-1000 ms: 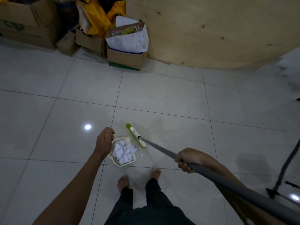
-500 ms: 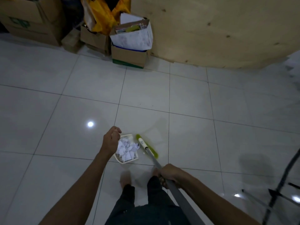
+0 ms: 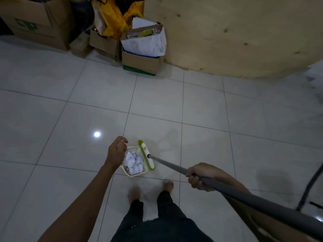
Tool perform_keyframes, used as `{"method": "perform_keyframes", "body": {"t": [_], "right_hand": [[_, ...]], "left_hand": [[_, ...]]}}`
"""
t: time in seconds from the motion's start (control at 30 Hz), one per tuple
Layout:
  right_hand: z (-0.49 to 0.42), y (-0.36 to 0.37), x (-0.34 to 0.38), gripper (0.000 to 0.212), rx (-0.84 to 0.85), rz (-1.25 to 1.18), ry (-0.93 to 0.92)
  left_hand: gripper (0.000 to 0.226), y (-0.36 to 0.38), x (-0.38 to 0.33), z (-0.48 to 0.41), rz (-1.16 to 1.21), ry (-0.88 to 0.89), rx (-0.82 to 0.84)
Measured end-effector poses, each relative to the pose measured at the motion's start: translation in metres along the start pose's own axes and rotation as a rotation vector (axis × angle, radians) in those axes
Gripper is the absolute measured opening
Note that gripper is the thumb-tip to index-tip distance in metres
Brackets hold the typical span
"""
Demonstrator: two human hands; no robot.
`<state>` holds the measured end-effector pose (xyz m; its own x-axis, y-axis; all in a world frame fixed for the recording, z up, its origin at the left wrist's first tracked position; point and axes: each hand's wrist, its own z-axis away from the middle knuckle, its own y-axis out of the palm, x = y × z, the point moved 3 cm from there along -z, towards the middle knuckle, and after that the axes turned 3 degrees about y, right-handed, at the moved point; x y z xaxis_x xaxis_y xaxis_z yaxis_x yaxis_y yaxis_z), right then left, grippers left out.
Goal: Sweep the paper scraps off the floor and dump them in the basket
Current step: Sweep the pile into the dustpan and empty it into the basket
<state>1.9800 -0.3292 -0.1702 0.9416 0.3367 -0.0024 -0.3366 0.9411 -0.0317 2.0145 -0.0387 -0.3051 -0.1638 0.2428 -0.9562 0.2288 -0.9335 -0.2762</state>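
Broom head [image 3: 147, 158] swung against dustpan [image 3: 130, 172]; right grip [image 3: 199, 177] clenching handle [image 3: 244, 193]; left grip [image 3: 116, 152] curled, contents hidden.

L hand [image 3: 116, 151] curled, arm outstretched; R hand [image 3: 199, 177] fisted, grip tight.

Left hand [image 3: 116, 152] hides dustpan [image 3: 135, 174] handle (grip unclear).

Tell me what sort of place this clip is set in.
Probably a storeroom or spare indoor room: a white tiled floor, cardboard boxes stuffed with papers along the far edge, and a bare plywood sheet standing at the back.
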Motion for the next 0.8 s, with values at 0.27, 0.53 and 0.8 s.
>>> {"method": "perform_keyframes", "body": {"t": [0.27, 0.53, 0.8], "right_hand": [[0.028, -0.026, 0.007, 0.028, -0.054, 0.061, -0.042], [0.023, -0.011, 0.035, 0.021, -0.066, 0.174, -0.135], [-0.013, 0.04, 0.076, 0.016, -0.12, 0.434, -0.196]], "left_hand": [[0.019, -0.03, 0.009, 0.0, 0.061, -0.203, -0.241], [0.024, -0.072, 0.022, 0.02, 0.096, -0.336, -0.467], [0.017, -0.101, 0.03, 0.035, 0.077, -0.346, -0.581]]}}
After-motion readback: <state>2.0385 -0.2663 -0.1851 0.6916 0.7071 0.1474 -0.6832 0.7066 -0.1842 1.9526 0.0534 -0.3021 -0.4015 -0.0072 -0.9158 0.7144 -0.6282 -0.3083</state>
